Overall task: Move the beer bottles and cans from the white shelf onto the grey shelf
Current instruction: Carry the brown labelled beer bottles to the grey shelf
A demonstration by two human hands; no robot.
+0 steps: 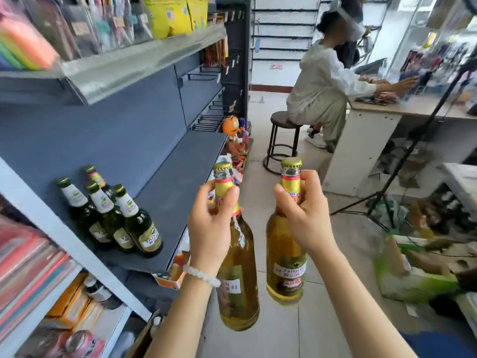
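The left grip [210, 223] is curled round the neck of a tall amber glass beer bottle with a gold cap and red-and-gold neck label [238, 285], fingers wrapped over the label and thumb on the near side. A white beaded bracelet [202, 275] sits on that wrist. The right grip [304, 215] is clamped in the same way on the neck of a second amber glass beer bottle with a gold cap and a red body label [285, 262]. Both bottles hang upright in the air above the pale tiled floor [304, 329], side by side and a little apart, just off the front edge of the grey shelf.

The flat dark grey metal shelf board [175, 192] runs along the left, backed by a grey panel. Four dark green glass beer bottles with white neck labels [111, 210] stand on it in a tight cluster near its near end. Above is an upper shelf [134, 63] with yellow bags and coloured packets. To the lower left, a white-framed rack [64, 236] holds pink and orange goods.

Further back a person in pale clothing [322, 83] sits on a round dark stool [282, 140] at a light worktop [382, 109]. A black tripod [382, 200] stands on the floor to the right.
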